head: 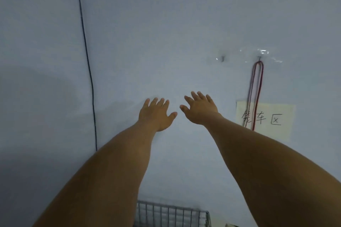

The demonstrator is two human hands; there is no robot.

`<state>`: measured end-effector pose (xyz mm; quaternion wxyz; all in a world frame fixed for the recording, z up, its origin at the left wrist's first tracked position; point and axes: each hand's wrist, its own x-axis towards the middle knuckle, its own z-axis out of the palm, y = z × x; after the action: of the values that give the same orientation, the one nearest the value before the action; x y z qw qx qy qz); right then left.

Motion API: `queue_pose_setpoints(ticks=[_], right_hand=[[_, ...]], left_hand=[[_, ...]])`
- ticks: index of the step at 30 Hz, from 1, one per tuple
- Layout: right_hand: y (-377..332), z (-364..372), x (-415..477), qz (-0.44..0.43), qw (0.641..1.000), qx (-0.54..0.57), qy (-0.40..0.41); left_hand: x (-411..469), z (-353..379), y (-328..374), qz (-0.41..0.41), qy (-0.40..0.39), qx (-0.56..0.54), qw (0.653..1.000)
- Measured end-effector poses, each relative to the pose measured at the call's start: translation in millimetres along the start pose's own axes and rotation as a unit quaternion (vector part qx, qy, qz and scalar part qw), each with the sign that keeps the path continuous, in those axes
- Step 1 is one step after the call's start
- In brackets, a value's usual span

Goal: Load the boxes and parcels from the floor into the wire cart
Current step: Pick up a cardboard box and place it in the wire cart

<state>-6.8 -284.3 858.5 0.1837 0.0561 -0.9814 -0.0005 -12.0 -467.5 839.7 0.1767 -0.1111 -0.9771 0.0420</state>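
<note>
Both my arms stretch forward toward a pale wall. My left hand is held out with its fingers spread, palm down, holding nothing. My right hand is beside it, also spread and empty. A small gap separates the two thumbs. The top of the grey wire cart shows at the bottom edge, between my forearms and below my hands. No boxes or parcels are in view, and the floor is hidden.
A pale wall fills the view. A dark cable runs down it at left. At right a red cord hangs from a hook over a handwritten paper sign.
</note>
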Motion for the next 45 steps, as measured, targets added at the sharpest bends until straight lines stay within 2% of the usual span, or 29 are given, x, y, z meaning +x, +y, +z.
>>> queue_pose_setpoints(ticks=[6,14,22,27,33,39,45], right_hand=[[74.4,-66.4,-50.4,0.082,0.996,-0.025,0.032],[187.3,-109.0,-141.3,0.183,0.981,-0.059,0.016],[320.9,-130.5,-221.2,0.228,0.971,-0.064,0.017],[427.1,-142.5,-272.0,0.249,0.965,-0.080,0.012],[518.2,-130.8,-294.4,0.258,0.965,-0.053,-0.003],[571.7,-101.8,-269.8,0.233,0.972,-0.032,-0.003],[626.1,-33.1,-259.2,0.251,0.967,-0.019,-0.032]], left_hand=[[9.9,-65.5,69.9,0.049,0.031,-0.002,0.998],[6.2,-107.7,198.7,0.129,0.051,-0.042,0.989],[-10.1,-126.5,364.2,0.178,0.051,-0.079,0.979],[-13.7,-127.1,483.9,0.172,0.036,-0.108,0.978],[-10.7,-125.0,595.9,0.196,0.026,-0.107,0.974],[22.6,-96.9,640.1,0.181,0.010,-0.089,0.979],[62.3,-30.8,672.3,0.167,-0.028,-0.087,0.982]])
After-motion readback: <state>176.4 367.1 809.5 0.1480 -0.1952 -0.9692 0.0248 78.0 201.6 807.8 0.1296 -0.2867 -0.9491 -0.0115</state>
